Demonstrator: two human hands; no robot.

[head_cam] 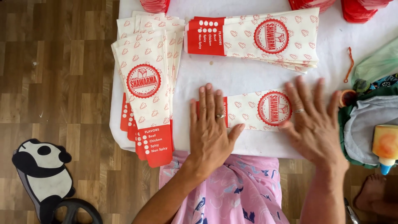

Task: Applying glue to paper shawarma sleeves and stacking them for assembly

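Head view: I see my left hand (211,124) and right hand (313,120) both flat, fingers spread wide, pressing one red-and-white paper sleeve (253,110) onto the white worktop (248,74) — near edge, centre. Stacks of similar sleeves lie left (147,83) and far (257,37) — well apart.

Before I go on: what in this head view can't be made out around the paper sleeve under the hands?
- Paper sleeve: both ends hidden by left hand and right hand.
- Red stacks: cut off by top edge.
- Glue bottle: cut off by right edge.
- Orange string: too small to identify.
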